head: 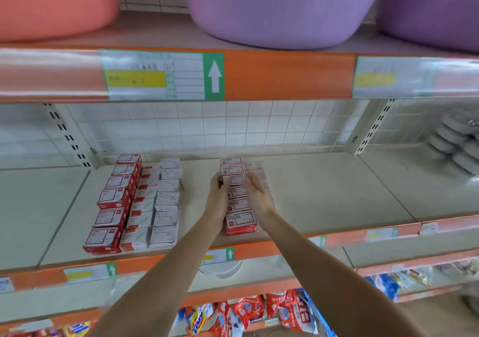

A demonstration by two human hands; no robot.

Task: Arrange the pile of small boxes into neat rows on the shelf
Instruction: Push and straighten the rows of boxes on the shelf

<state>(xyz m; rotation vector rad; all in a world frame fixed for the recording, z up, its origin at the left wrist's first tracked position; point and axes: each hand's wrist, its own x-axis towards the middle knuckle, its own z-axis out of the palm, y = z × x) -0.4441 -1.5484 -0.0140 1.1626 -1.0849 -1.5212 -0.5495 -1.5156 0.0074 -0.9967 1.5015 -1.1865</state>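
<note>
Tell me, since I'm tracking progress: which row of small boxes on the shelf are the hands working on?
The lone red-and-white row mid-shelf: the left hand and right hand flank it, palms against its sides. The three rows further left sit untouched.

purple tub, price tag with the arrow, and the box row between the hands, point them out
purple tub [280, 12], head view, front wall
price tag [160, 75], head view, middle of its face
box row [239, 208], head view, top of a near box

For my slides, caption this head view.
Both hands, left and right, square up a row of boxes on the shelf.
</note>
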